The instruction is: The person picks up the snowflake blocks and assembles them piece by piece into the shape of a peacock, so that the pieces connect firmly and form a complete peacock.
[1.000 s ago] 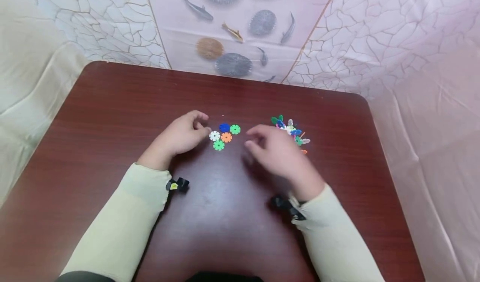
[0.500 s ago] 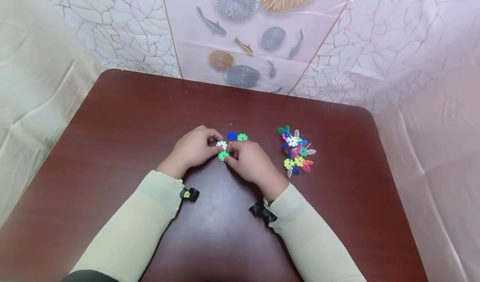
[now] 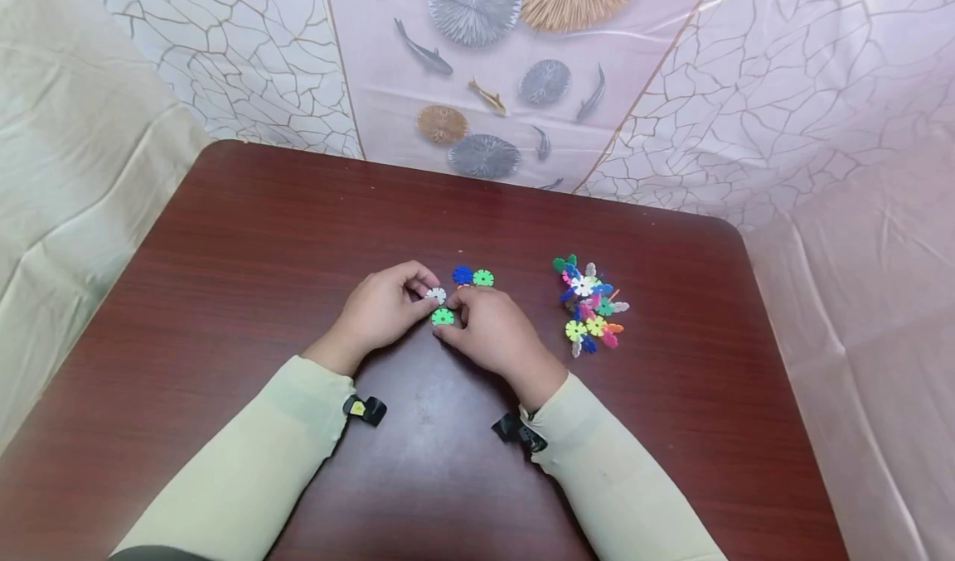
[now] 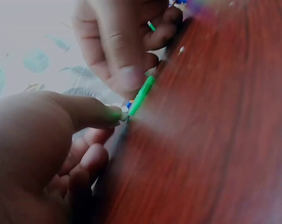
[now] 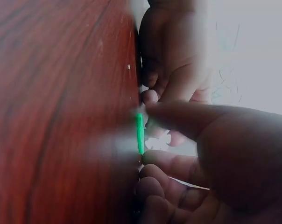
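Note:
Small notched plastic interlocking discs lie near the table's middle. My left hand (image 3: pixel 384 308) pinches a white disc (image 3: pixel 436 296) between thumb and fingertips; in the right wrist view this disc (image 5: pixel 158 141) stands tilted. Just nearer to me is a green disc (image 3: pixel 443 317), which my right hand (image 3: pixel 496 329) holds at its edges between thumb and index finger. It shows edge-on in the left wrist view as a green disc (image 4: pixel 142 96). Beyond my right hand lie a blue disc (image 3: pixel 462 274) and a second green disc (image 3: pixel 483 278). An orange disc is almost wholly hidden by that hand.
To the right stands a cluster of joined discs (image 3: pixel 589 304) in many colours. The dark red wooden table (image 3: pixel 283 213) reaches back to a patterned cloth (image 3: pixel 485 89). More cloth hangs at both sides. A black wrist camera (image 3: pixel 367 409) sits on each cuff.
My right hand has come left from beside the disc cluster to the loose discs. My left hand has moved onto the white disc. White and green discs have shifted slightly towards me.

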Demonstrator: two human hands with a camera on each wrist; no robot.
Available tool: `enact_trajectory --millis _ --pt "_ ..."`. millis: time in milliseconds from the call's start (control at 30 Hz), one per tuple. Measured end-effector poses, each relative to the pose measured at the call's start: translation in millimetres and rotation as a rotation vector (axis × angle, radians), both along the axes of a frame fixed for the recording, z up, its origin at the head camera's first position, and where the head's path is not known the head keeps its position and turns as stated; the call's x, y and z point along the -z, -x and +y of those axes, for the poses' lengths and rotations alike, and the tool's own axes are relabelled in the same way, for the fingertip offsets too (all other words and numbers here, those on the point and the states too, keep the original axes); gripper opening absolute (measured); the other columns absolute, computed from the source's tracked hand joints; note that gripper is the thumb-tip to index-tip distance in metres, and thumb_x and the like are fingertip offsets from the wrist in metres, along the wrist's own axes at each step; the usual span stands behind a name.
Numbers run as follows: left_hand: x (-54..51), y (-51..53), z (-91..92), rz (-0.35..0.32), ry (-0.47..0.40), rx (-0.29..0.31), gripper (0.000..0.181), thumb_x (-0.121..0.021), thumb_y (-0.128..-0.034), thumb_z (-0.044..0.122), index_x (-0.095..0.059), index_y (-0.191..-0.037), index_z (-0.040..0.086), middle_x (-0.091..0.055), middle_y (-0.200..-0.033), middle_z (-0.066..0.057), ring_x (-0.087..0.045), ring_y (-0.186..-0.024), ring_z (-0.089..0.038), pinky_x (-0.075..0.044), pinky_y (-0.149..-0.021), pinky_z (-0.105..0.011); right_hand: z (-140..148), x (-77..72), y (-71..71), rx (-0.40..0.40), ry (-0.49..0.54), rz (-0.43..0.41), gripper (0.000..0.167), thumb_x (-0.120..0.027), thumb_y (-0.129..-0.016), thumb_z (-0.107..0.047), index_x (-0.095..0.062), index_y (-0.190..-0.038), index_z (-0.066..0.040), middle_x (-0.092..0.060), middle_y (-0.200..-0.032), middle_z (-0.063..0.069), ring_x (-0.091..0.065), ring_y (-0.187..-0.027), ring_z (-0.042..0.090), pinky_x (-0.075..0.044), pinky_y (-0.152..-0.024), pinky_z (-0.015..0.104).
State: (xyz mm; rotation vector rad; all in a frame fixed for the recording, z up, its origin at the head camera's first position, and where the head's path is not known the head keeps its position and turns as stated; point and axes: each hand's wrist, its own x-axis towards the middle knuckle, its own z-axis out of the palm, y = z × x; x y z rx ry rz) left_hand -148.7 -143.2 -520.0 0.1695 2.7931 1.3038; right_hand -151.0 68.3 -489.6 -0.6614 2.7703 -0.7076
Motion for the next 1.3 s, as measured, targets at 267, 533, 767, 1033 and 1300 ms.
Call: enact_trajectory --millis 267,533,767,1033,1300 --pt "-3.5 4.0 -2.7 -0.097 -0.46 -0.102 0.021 -0.088 -0.1001 0.024 -0.08 -0.116 0.015 -0.081 -0.107 -0.004 -0.078 -0.092 -0.022 -0.064 -0.082 -0.028 6.4 -0.5 3.6 -0.001 0.037 -0.069 0.021 -0.086 -0.099 -0.028 -0.074 -0.111 -0.017 -0.072 -0.094 -0.001 -0.066 -0.084 0.016 -0.059 -0.079 0.037" --pt "-2.4 4.7 2.3 -0.129 -0.728 -0.117 0.021 -0.086 -0.1024 0.018 -0.079 -0.116 0.004 -0.084 -0.111 -0.016 -0.083 -0.09 -0.022 -0.069 -0.083 -0.03 29.9 -7.8 20.1 0.125 0.568 -0.301 0.014 -0.08 -0.106 -0.021 -0.07 -0.11 -0.012 -0.076 -0.094 0.016 -0.072 -0.077 0.024 -0.065 -0.073 0.035" --pt "-8.3 -2.2 7.3 -0.025 -0.638 -0.058 0.018 -0.086 -0.1026 0.02 -0.08 -0.114 0.009 -0.085 -0.111 -0.017 -0.083 -0.099 -0.039 -0.068 -0.084 -0.029 35.2 -12.7 23.2 0.211 0.965 -0.42 0.027 -0.08 -0.106 -0.011 -0.072 -0.13 -0.002 -0.076 -0.105 0.033 -0.078 -0.077 0.021 -0.07 -0.076 0.032" --pt "-10.6 -5.0 8.4 0.086 -0.512 -0.055 0.016 -0.089 -0.1005 0.027 -0.086 -0.113 0.018 -0.085 -0.099 -0.001 -0.081 -0.089 -0.026 -0.063 -0.077 -0.023 34.4 -10.8 22.0 0.216 0.997 -0.435 0.022 -0.076 -0.107 -0.004 -0.072 -0.127 0.002 -0.081 -0.098 0.023 -0.08 -0.072 0.017 -0.071 -0.073 0.035" --pt "-13.8 -10.5 11.4 0.158 -0.48 -0.064 0.013 -0.092 -0.0979 0.025 -0.088 -0.109 0.018 -0.086 -0.097 0.0 -0.078 -0.082 -0.014 -0.059 -0.071 -0.021 29.9 -12.4 18.4 0.232 1.037 -0.483 0.021 -0.077 -0.105 -0.001 -0.068 -0.123 0.005 -0.081 -0.098 0.024 -0.082 -0.071 0.019 -0.071 -0.071 0.038"
